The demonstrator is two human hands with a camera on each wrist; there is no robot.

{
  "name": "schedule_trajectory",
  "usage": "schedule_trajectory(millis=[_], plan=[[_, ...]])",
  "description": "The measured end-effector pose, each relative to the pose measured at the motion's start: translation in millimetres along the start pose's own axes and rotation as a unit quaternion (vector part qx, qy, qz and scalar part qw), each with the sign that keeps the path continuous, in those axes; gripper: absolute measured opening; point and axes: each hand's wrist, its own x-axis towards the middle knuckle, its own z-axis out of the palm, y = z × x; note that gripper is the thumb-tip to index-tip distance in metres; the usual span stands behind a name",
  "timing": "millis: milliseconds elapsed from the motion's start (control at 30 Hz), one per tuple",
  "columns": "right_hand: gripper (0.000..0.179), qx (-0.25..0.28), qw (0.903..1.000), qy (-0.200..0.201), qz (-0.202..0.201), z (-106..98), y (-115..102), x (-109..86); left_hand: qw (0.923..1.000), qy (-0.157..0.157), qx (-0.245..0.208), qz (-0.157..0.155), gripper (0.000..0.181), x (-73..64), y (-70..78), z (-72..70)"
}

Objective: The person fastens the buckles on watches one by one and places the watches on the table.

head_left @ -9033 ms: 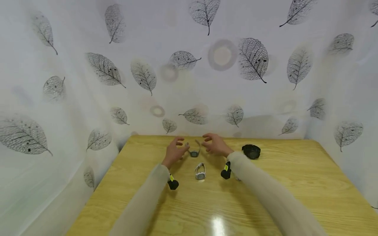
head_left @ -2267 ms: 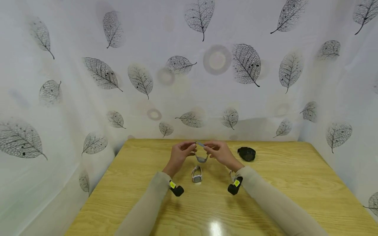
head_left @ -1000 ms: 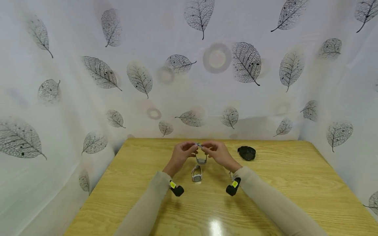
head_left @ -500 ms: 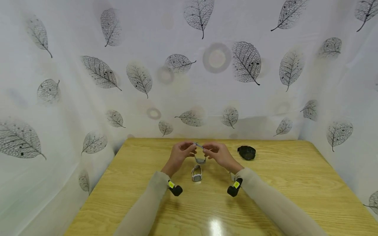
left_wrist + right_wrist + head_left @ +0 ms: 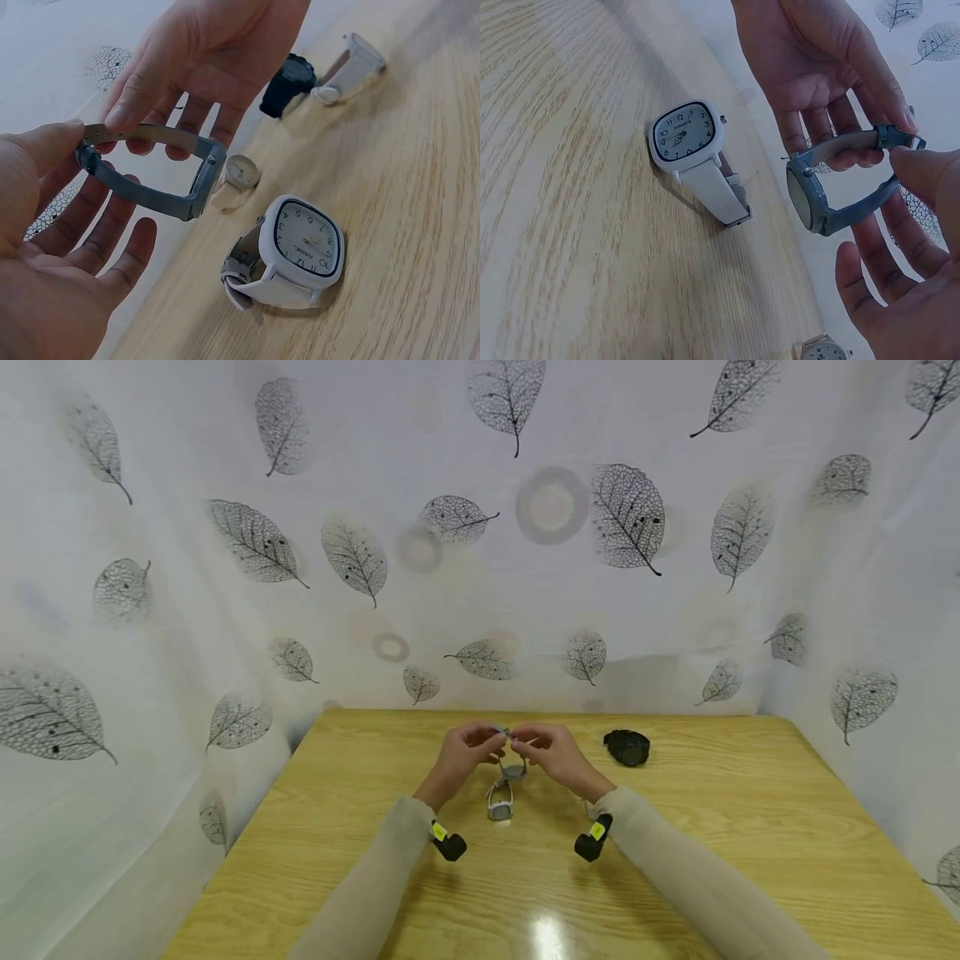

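Both hands hold a grey-blue wristwatch [image 5: 808,195] between them, above the far middle of the table. Its case hangs lowest, and the two strap ends meet at the fingertips, so the strap makes a loop. My left hand [image 5: 459,762] pinches the strap at its buckle [image 5: 909,141] between thumb and fingers. Opposite it, my right hand [image 5: 558,758] pinches the strap close to the same spot, thumb on top. In the left wrist view the strap [image 5: 142,191] passes through a keeper near the left thumb. A white, square-faced watch [image 5: 500,811] stands on the table just below them.
A black watch [image 5: 627,747] lies right of the hands. Another white watch [image 5: 352,67] is partly hidden by the right wrist in the head view. A small round-faced watch [image 5: 241,172] shows behind the white one. A leaf-patterned curtain [image 5: 480,610] borders the wooden table [image 5: 360,752].
Earlier the grey-blue watch stood with its strap undone and the hands apart beside it. Now both hands hold it raised, strap ends together. Over the last half second the fingertips drew closer.
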Motion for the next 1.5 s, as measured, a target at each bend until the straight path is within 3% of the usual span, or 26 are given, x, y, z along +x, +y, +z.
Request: schedule_trajectory(millis=[367, 633, 1033, 1333, 1500], plan=[[0.033, 0.017, 0.9995, -0.016, 0.023, 1, 39, 5.5, 0.9995, 0.028, -0.014, -0.007, 0.025, 0.0, 0.0, -4.5], [0.031, 0.023, 0.9991, -0.021, 0.029, -1, 4, -4.9, 0.9999, 0.015, 0.003, -0.002, 0.025, -1.3, 1.9, -1.2], [0.032, 0.007, 0.9996, -0.012, 0.024, 3, 2, -7.2, 0.9989, 0.002, 0.046, 0.013, 0.024, -2.3, -0.1, 4.3], [0.031, 0.004, 0.9999, -0.004, 0.014, 5, 5, -8.1, 0.9988, 0.008, 0.049, 0.007, 0.025, -5.0, -0.9, 4.3], [0.031, -0.005, 0.9998, -0.003, 0.021, 6, 18, -5.3, 0.9985, 0.000, 0.055, 0.003, 0.026, -3.7, -1.9, 3.6]])
